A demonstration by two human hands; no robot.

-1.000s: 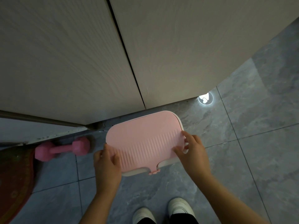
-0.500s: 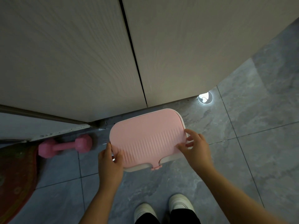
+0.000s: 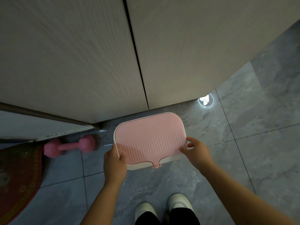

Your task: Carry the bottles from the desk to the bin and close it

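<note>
The bin (image 3: 168, 161) stands on grey marbled floor tiles (image 3: 253, 153), just in front of pale wood-grain cabinet doors (image 3: 81, 62). Its pink ribbed lid (image 3: 149, 137) lies flat on top. The left hand (image 3: 114, 161) clasps the lid's left edge, the right hand (image 3: 196, 151) pinches its right edge. A pink dumbbell (image 3: 69, 146) lies left of the bin; 2 white shoes (image 3: 178, 202) stand below it.

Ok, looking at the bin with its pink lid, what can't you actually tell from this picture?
Head view only:
- Inside of the bin: covered by the pink lid, so no bottles show.
- Whether the lid is latched: its rim is too small to read.
- Left hand and right hand grip: fingertips partly hidden at the lid's edges.
- Red mat: cut off by the left edge.
</note>
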